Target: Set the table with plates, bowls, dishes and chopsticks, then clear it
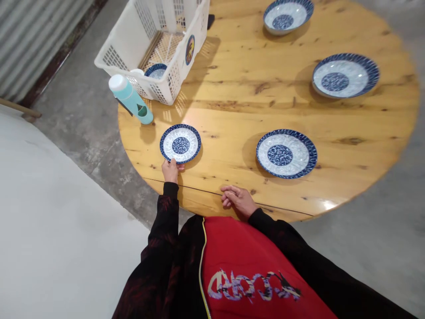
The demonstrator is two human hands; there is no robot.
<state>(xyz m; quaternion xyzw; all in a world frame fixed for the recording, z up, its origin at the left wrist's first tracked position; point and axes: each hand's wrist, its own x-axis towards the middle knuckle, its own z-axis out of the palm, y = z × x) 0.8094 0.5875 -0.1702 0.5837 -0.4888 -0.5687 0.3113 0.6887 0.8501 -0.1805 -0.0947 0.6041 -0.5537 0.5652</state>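
Observation:
My left hand [171, 169] grips the near rim of a small blue-and-white plate [180, 143] that lies flat on the round wooden table [239, 88]. My right hand [238, 200] rests near the table's front edge, its fingers loosely curled and holding nothing. A larger blue-and-white plate [286, 153] sits to the right of the small one, a hand's width beyond my right hand.
A white plastic basket [156, 44] with a small dish inside stands at the table's far left. A teal bottle [130, 98] stands beside it. Two more blue-and-white plates [345, 75] [287, 15] lie farther back. Concrete floor surrounds the table.

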